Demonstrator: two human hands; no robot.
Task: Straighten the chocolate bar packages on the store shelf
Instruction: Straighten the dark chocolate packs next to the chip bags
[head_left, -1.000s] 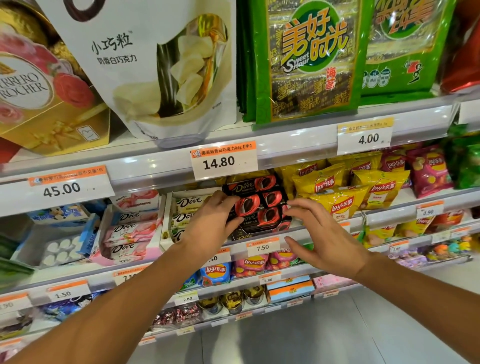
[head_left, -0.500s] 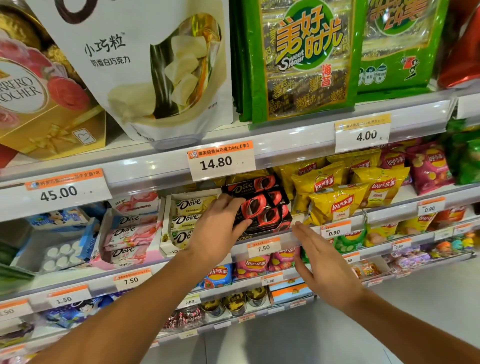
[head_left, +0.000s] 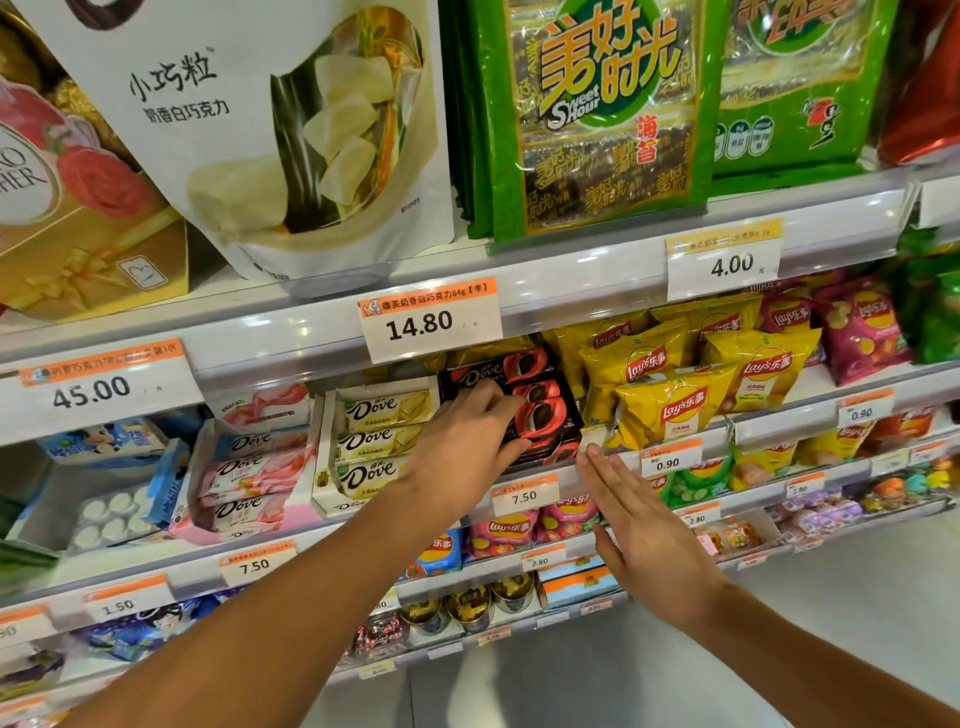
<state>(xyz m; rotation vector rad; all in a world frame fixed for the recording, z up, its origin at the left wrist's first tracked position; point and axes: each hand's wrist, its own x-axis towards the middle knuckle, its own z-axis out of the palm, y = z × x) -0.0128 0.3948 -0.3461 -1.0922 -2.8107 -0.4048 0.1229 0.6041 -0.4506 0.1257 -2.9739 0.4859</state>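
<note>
A stack of dark Dove chocolate bars (head_left: 540, 410) with red swirls sits in the middle of the second shelf. My left hand (head_left: 460, 452) lies on the stack's left front, fingers curled over the bars. My right hand (head_left: 641, 535) hangs flat below and to the right of the stack, fingers straight, holding nothing; its fingertips reach the shelf edge (head_left: 582, 470). Left of the dark stack stand a box of cream Dove bars (head_left: 382, 441) and a box of pink Dove bars (head_left: 254, 478).
Yellow Lay's chip bags (head_left: 670, 395) crowd the shelf right of the dark bars. Price tags 14.80 (head_left: 428, 322) and 7.50 (head_left: 524, 496) hang on the rails. Large white and green bags fill the shelf above. Lower shelves hold cans and small snacks.
My right hand has pulled off the dark stack and dropped down to the right, now flat at the shelf edge. My left hand stays on the stack.
</note>
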